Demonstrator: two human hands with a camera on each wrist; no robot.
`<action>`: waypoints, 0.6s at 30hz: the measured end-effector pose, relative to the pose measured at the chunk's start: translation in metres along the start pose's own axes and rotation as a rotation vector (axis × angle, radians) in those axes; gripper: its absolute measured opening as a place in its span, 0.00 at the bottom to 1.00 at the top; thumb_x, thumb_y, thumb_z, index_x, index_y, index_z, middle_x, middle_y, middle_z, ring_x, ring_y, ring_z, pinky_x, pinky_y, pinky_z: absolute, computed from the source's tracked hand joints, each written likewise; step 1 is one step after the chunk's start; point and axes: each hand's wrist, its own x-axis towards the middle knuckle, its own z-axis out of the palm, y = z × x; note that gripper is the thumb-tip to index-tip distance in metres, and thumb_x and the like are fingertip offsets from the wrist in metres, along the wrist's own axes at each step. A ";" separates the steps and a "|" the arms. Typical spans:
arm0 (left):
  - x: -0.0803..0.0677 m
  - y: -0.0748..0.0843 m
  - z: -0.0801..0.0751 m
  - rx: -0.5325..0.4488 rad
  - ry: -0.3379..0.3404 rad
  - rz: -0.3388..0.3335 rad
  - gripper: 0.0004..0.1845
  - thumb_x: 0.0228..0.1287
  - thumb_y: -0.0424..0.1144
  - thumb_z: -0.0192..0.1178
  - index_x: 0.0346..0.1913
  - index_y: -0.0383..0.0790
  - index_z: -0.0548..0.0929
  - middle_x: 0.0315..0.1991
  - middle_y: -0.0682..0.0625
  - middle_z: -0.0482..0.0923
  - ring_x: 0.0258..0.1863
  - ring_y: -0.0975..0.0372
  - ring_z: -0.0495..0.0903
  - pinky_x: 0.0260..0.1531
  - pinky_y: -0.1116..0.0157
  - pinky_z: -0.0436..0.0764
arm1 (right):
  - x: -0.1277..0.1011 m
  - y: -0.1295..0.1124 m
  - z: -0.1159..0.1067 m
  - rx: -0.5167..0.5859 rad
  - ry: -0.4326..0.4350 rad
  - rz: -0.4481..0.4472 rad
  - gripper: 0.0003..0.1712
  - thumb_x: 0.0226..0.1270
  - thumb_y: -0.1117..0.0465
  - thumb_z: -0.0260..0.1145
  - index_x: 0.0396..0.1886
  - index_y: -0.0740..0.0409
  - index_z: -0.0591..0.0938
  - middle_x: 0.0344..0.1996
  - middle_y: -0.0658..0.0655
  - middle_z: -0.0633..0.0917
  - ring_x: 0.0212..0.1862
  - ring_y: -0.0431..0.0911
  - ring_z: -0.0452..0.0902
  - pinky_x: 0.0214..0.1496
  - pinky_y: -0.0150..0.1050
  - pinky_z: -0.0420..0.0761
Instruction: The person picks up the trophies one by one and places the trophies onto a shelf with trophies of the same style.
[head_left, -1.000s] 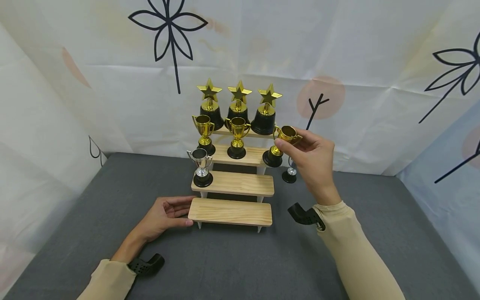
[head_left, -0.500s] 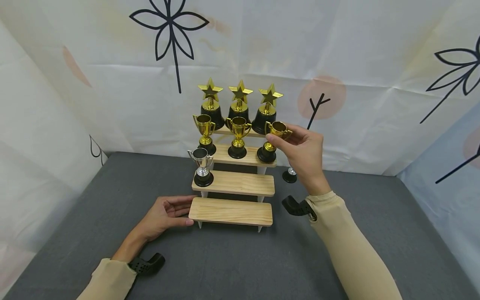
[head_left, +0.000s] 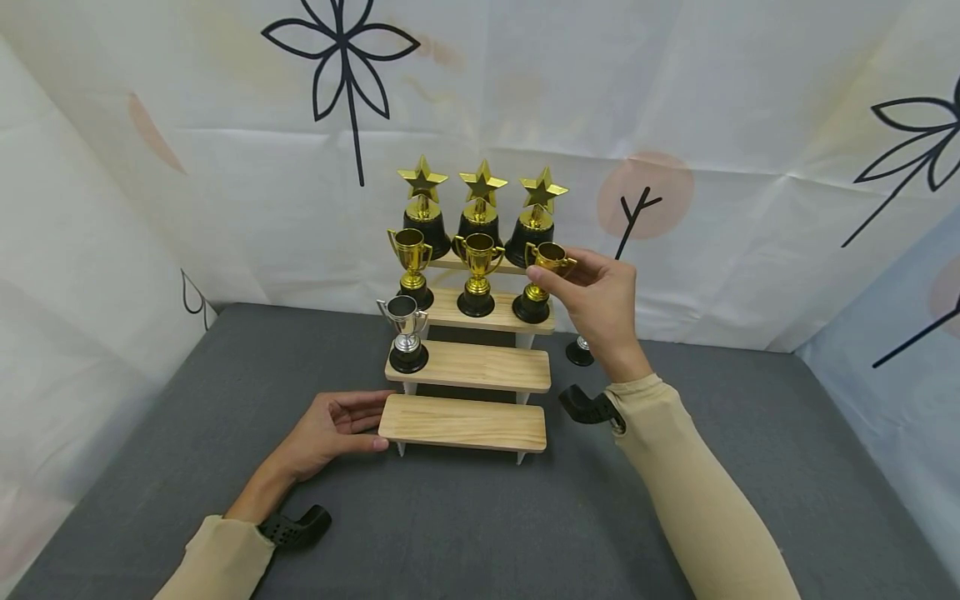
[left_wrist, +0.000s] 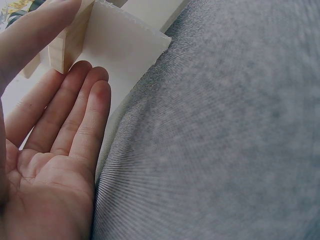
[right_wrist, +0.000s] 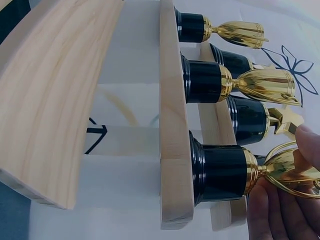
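My right hand (head_left: 603, 308) pinches the bowl of a small gold trophy cup (head_left: 550, 257), whose black base stands upright at the right end of the second-highest shelf. In the right wrist view that base (right_wrist: 222, 172) sits flush against the shelf board (right_wrist: 175, 195). Two matching gold cups, one in the middle (head_left: 478, 254) and one on the left (head_left: 411, 254), share the shelf. My left hand (head_left: 330, 433), its fingers straight, lies at the left end of the wooden tiered stand's lowest shelf (head_left: 461, 422). Thumb (left_wrist: 37, 32) and fingertips (left_wrist: 100, 92) are at the shelf's end.
Gold star trophies (head_left: 480, 187) line the top shelf. A silver cup (head_left: 407, 329) stands on the third shelf's left end. Behind my right wrist, another silver trophy (head_left: 580, 350) is partly hidden on the grey table (head_left: 465, 533). A patterned white cloth (head_left: 247, 208) hangs behind.
My right hand has carried the gold cup left, from past the shelf's right end to its place over the board. The left hand has stayed still.
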 end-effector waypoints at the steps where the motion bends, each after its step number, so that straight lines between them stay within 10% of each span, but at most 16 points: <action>1: 0.000 0.000 0.000 -0.001 -0.001 0.004 0.36 0.55 0.20 0.71 0.66 0.13 0.67 0.63 0.20 0.69 0.57 0.59 0.82 0.57 0.61 0.83 | 0.000 0.000 0.000 0.000 0.001 -0.001 0.20 0.57 0.67 0.80 0.49 0.69 0.88 0.38 0.61 0.89 0.37 0.45 0.87 0.44 0.36 0.89; 18: 0.000 0.000 0.001 0.015 0.010 -0.009 0.36 0.55 0.20 0.72 0.66 0.14 0.68 0.64 0.20 0.68 0.57 0.60 0.82 0.57 0.62 0.83 | 0.001 0.004 0.003 -0.001 0.002 -0.021 0.21 0.56 0.68 0.80 0.50 0.68 0.87 0.38 0.61 0.89 0.37 0.43 0.87 0.42 0.34 0.89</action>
